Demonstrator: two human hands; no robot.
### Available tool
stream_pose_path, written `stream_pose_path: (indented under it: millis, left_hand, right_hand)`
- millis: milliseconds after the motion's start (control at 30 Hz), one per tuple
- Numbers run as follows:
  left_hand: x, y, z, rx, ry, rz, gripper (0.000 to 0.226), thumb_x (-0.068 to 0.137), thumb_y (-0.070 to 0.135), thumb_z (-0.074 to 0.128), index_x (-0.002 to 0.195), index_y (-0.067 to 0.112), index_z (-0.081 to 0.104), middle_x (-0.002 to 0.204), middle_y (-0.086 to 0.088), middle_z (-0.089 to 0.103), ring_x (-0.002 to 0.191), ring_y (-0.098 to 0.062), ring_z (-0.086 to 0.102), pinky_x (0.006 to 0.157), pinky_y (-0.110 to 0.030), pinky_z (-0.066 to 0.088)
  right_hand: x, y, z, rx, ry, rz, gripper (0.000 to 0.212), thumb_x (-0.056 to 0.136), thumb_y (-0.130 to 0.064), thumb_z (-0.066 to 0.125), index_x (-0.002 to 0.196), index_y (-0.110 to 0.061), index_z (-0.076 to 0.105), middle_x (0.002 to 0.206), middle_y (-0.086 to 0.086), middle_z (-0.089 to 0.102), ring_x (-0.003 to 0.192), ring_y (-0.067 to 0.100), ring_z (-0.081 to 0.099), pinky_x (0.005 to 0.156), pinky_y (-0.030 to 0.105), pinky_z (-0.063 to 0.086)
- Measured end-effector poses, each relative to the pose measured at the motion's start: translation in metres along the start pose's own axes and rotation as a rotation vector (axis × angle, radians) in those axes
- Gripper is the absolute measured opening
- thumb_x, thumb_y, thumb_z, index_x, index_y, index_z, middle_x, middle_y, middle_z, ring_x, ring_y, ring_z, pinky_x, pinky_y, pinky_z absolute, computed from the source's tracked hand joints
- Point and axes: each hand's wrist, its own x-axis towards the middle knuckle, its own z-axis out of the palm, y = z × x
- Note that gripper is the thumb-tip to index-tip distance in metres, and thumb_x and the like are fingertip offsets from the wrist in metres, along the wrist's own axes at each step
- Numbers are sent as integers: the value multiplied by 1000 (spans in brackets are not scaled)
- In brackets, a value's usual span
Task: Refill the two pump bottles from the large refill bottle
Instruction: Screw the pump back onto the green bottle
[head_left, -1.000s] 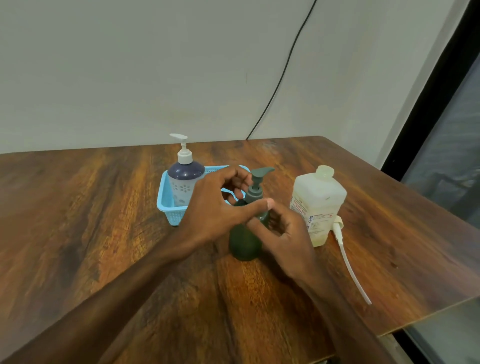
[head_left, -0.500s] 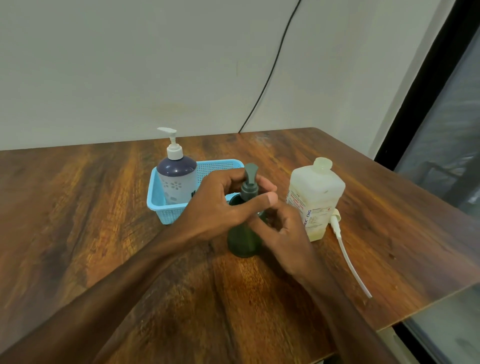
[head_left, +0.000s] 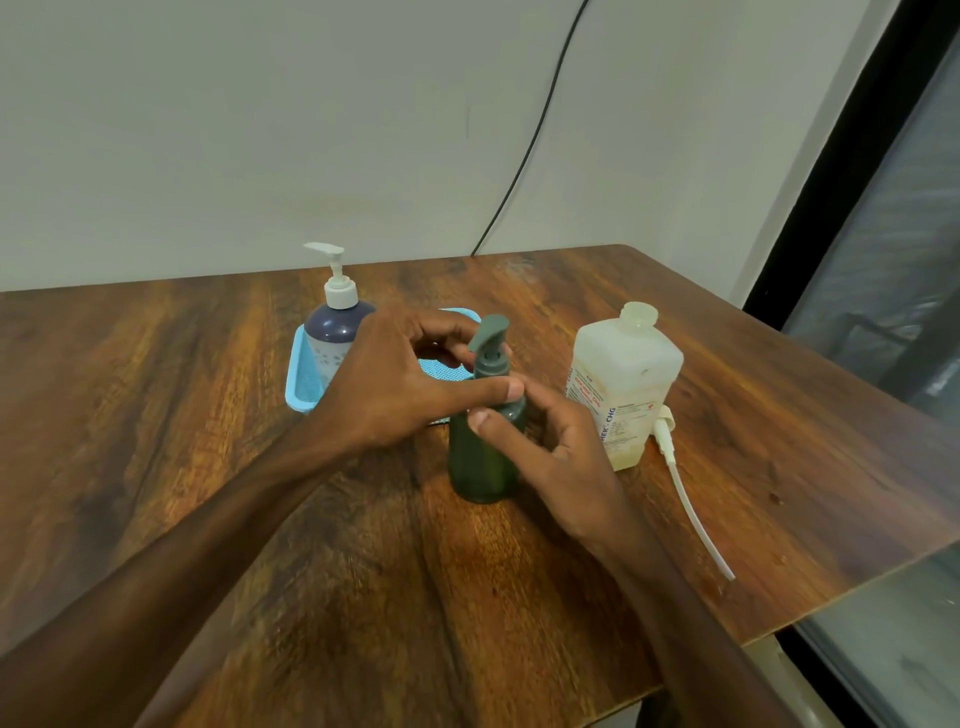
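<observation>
**Both hands on the green bottle, pump not yet off**

Head view: the green pump bottle (head_left: 483, 457) stands upright on the wooden table (head_left: 208, 467), in front of the blue basket (head_left: 301, 387) and to the left of the refill bottle (head_left: 623, 384). The left hand (head_left: 395, 384) is curled round its neck from behind, with the thumb laid across the collar just under the pump head (head_left: 488, 338). The right hand (head_left: 550, 441) holds the bottle's shoulder, its thumb pressed on the front and its fingers bent round the far side. This looks like the grip for unscrewing the pump.

The second pump bottle (head_left: 332, 332), dark-topped with a white pump, stands in the basket's left end, untouched. A loose pump (head_left: 685, 488) with a long white tube lies on the table, touching the base of the refill bottle. Whether the refill bottle's neck is capped or open I cannot tell.

What could go wrong:
- The bottle is narrow, so a hard twist against a light hold could let it spin or tip.
- The right hand's knuckles sit near the refill bottle, and a wide turn of the wrist could knock it.
- If its neck is open, that would spill it.
- Once lifted out, the pump's tube will likely drip on the table
- The loose tube ends near the table edge and could be swept off by a forearm
</observation>
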Motion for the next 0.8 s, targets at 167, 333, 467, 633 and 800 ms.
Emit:
stream_pose_path:
  millis: [167,333,467,633,800]
  left_hand:
    - [-7,9,17,42,210,-27,36,63,54,86,84,31,69,76,23,72,75,4,70,64,-9,52]
    - [0,19,16,44,234,-76,46,57,59,86,81,23,69,73,9,74,68,-1,71,59,-11,53]
    - [0,12,7,24,55,-125,38,66,44,92,92,20,76,82,10,79,75,-6,75,63,-19,55]
    - [-3,5,-3,-72,-66,-112,40,76,23,89,114,23,75,104,12,79,99,-7,75,93,-31,60]
    - [-5,4,8,-198,-147,-107,41,82,2,69,122,7,68,117,1,77,114,-14,72,104,-41,55]
  right_hand:
    - [0,3,1,-11,14,7,41,92,-34,72,132,-28,62,127,-8,69,121,11,63,97,43,57]
    - [0,4,1,9,10,20,47,92,-36,72,137,-25,59,127,-6,70,120,11,65,99,44,56]
    - [-1,2,-1,-29,1,6,42,93,-35,71,133,-28,61,127,-10,69,120,8,63,96,35,57]
    - [-1,2,-1,-41,10,17,47,92,-37,71,137,-31,59,128,-15,67,120,2,61,97,30,56]
    - [-3,-1,1,10,20,-6,47,91,-35,70,135,-24,61,128,-12,69,121,4,62,100,30,54]
